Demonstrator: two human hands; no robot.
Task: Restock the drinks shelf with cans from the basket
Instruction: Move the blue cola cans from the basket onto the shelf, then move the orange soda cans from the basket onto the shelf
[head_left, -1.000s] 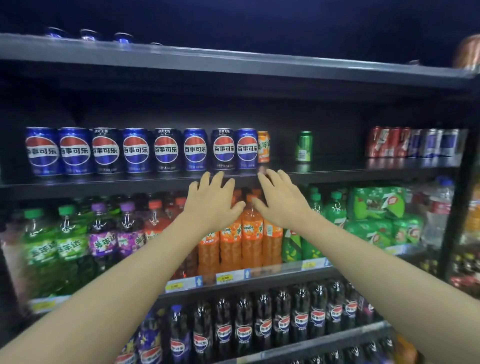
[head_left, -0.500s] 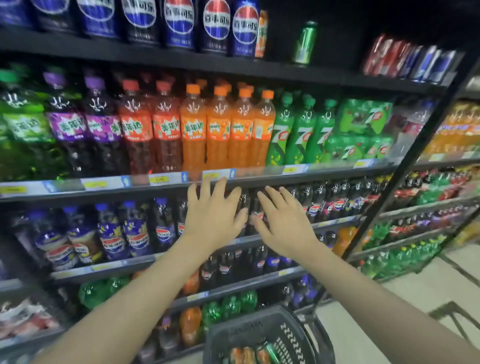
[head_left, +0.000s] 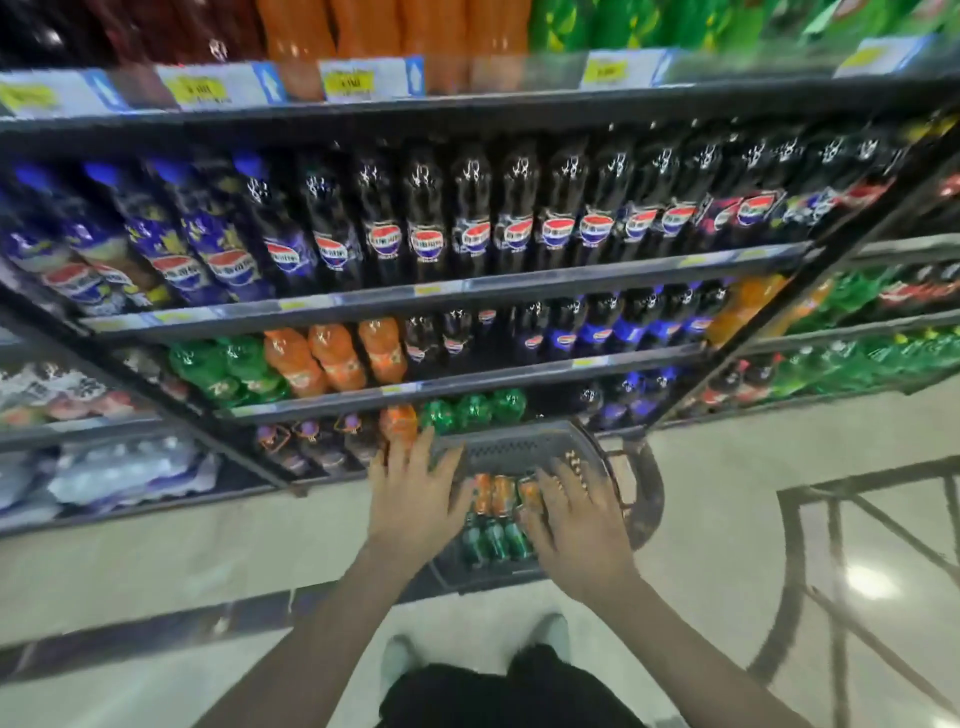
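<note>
**Both hands spread over the can basket, nothing held**

Far left, low: shrink-wrapped packs of water bottles on the bottom shelf, blurred. Above them, blue-labelled Pepsi bottles lean in the wide-angle view.

Centre: I see the drinks shelf as stacked tiers. Top edge shows orange soda bottles behind yellow price tags. Next tier down, a long row of dark Pepsi bottles. Below that, green 7-Up bottles beside squat orange bottles.

My left hand hangs over the left rim of the grey basket, fingers straight and fanned wide, gripping nothing. I cannot tell if the fingertips touch the rim.

The basket stands on the floor just in front of the lowest shelf. Inside it, between my hands: orange cans at the far end, green cans nearer me, lying on their sides.

My right hand hovers over the basket's right side, fingers spread and relaxed, empty. Whether it touches the cans is unclear.

Right: pale tiled floor with a dark inlaid pattern. Bottom centre, my shoes.
</note>
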